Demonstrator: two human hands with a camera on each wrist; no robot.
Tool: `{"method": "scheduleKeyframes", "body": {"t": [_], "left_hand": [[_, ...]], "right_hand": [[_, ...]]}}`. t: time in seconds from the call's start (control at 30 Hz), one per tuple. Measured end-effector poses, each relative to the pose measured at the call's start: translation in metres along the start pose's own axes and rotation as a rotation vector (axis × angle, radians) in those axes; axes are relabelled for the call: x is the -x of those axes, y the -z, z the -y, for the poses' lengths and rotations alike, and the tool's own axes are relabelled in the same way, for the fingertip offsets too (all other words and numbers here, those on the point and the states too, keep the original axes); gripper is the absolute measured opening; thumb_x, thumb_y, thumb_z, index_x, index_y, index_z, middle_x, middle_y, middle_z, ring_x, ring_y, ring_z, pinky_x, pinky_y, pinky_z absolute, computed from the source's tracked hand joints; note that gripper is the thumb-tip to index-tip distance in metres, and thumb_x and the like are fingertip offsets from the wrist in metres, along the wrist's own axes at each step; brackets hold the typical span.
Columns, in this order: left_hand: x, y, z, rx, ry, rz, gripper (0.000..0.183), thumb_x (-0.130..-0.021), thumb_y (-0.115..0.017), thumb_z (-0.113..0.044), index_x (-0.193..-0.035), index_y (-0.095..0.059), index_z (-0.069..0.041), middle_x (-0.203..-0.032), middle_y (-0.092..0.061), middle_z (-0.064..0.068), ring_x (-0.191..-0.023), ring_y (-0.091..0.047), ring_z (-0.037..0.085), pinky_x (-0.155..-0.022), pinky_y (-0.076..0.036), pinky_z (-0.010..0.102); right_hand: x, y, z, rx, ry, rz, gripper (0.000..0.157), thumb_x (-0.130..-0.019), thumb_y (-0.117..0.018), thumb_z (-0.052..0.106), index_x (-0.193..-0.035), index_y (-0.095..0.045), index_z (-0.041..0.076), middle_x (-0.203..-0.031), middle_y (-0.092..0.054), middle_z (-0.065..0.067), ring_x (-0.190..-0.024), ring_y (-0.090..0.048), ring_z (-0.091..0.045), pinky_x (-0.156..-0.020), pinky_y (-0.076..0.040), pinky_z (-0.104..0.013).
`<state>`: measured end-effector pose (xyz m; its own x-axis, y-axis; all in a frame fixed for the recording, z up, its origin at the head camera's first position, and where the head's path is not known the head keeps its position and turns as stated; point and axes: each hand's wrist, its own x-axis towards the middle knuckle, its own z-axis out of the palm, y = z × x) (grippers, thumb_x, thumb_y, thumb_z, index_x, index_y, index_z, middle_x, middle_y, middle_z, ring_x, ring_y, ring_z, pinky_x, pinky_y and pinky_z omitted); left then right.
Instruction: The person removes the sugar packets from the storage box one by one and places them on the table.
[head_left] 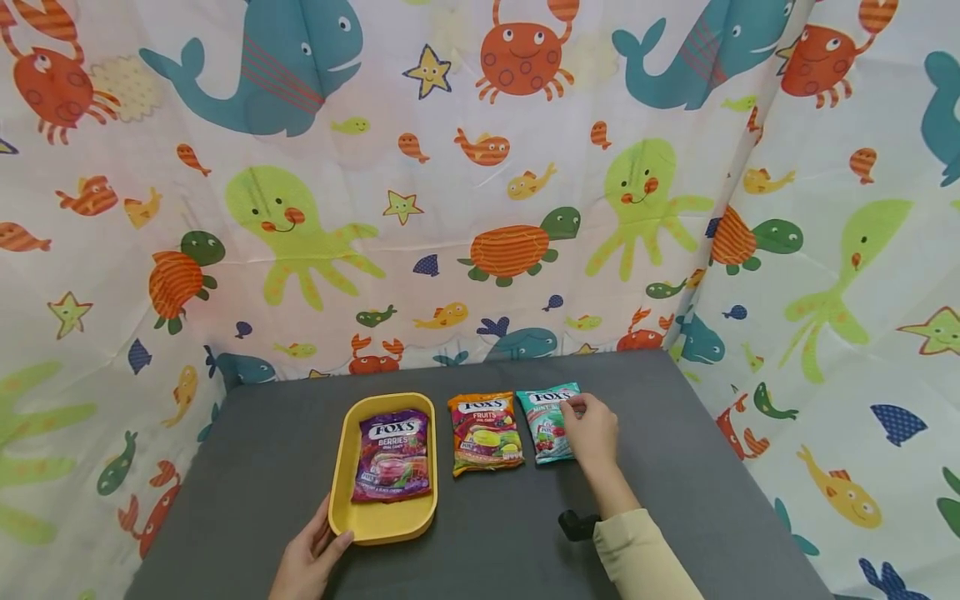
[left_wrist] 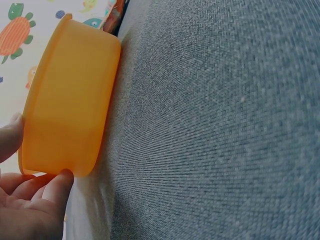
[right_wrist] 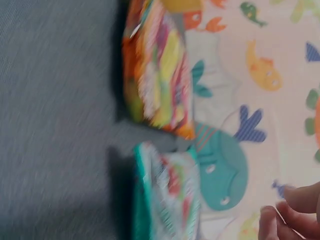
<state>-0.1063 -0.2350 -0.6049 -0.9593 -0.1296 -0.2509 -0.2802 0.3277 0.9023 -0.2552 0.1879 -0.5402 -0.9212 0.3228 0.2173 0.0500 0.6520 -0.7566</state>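
Note:
At the left, a yellow plastic tub [head_left: 378, 532] holds a purple bag of Fox's berries candy [head_left: 392, 462]. My left hand [head_left: 310, 554] grips the tub's near left corner, thumb at the rim. In the left wrist view, its fingers press the end wall of the tub [left_wrist: 75, 95]. An orange bag of Fox's fruits candy [head_left: 486, 442] lies right of the tub. Beside it is a teal bag of Fox's mint candy [head_left: 546, 423]. My right hand [head_left: 592, 429] hovers over the mint bag's right side. The right wrist view shows its fingers [right_wrist: 269, 225] loosely bent, apart from the bag and holding nothing.
A dark grey cloth-covered table [head_left: 480, 542] lies under everything. Curtains with sea animals [head_left: 420, 250] hang behind and at both sides. A small black strap-like piece [head_left: 577, 525] sticks out at the right wrist, by the cream sleeve [head_left: 637, 550].

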Motion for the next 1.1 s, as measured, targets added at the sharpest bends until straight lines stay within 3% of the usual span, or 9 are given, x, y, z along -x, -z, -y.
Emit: {"method": "scheduleKeyframes", "body": {"t": [0.3, 0.47, 0.63, 0.87, 1.0, 1.1], "left_hand": [[0.0, 0.0, -0.001, -0.01, -0.008, 0.002, 0.085, -0.1, -0.066, -0.03, -0.161, -0.014, 0.0, -0.165, -0.018, 0.024, -0.148, -0.028, 0.038, -0.109, -0.045, 0.04], [0.0, 0.0, -0.002, -0.01, -0.01, 0.003, 0.086, -0.1, -0.066, -0.031, -0.161, -0.014, 0.001, -0.164, -0.018, 0.025, -0.148, -0.028, 0.039, -0.108, -0.046, 0.04], [0.0, 0.0, -0.001, 0.001, -0.011, 0.006, 0.087, -0.1, -0.066, -0.032, -0.161, -0.013, 0.001, -0.165, -0.018, 0.025, -0.148, -0.028, 0.039, -0.109, -0.046, 0.04], [-0.001, 0.0, -0.002, -0.007, 0.018, 0.003, 0.085, -0.101, -0.065, -0.031, -0.161, -0.014, 0.001, -0.165, -0.018, 0.025, -0.148, -0.028, 0.039, -0.108, -0.045, 0.04], [-0.001, -0.001, -0.002, -0.007, 0.027, 0.002, 0.084, -0.102, -0.064, -0.03, -0.161, -0.013, 0.001, -0.165, -0.017, 0.025, -0.148, -0.027, 0.04, -0.108, -0.046, 0.04], [-0.001, 0.0, 0.0, -0.008, 0.027, 0.002, 0.083, -0.102, -0.063, -0.029, -0.161, -0.013, 0.0, -0.165, -0.017, 0.025, -0.149, -0.027, 0.039, -0.108, -0.046, 0.04]], "right_hand": [[0.021, 0.008, 0.034, -0.045, 0.037, 0.042, 0.017, -0.09, -0.076, 0.025, -0.087, -0.078, 0.008, -0.074, -0.072, -0.003, -0.064, -0.063, -0.016, -0.054, -0.05, -0.029], [0.034, 0.008, 0.049, -0.14, 0.043, 0.156, 0.014, -0.092, -0.075, 0.019, -0.085, -0.077, 0.007, -0.073, -0.074, -0.007, -0.06, -0.067, -0.013, -0.048, -0.052, -0.026], [0.042, 0.003, 0.062, -0.227, 0.065, 0.253, 0.014, -0.093, -0.073, 0.013, -0.087, -0.075, 0.001, -0.075, -0.074, -0.015, -0.058, -0.07, -0.019, -0.048, -0.057, -0.026], [0.05, -0.011, 0.077, -0.212, 0.108, 0.338, 0.016, -0.094, -0.073, 0.017, -0.086, -0.075, 0.004, -0.073, -0.074, -0.008, -0.064, -0.071, -0.022, -0.049, -0.054, -0.027], [0.054, -0.016, 0.087, -0.215, 0.111, 0.366, 0.015, -0.093, -0.075, 0.019, -0.086, -0.075, 0.005, -0.075, -0.073, -0.01, -0.062, -0.067, -0.018, -0.051, -0.054, -0.026], [0.057, -0.019, 0.092, -0.195, 0.119, 0.373, 0.015, -0.092, -0.076, 0.019, -0.085, -0.075, 0.006, -0.072, -0.07, -0.003, -0.059, -0.06, -0.013, -0.051, -0.053, -0.024]]}}
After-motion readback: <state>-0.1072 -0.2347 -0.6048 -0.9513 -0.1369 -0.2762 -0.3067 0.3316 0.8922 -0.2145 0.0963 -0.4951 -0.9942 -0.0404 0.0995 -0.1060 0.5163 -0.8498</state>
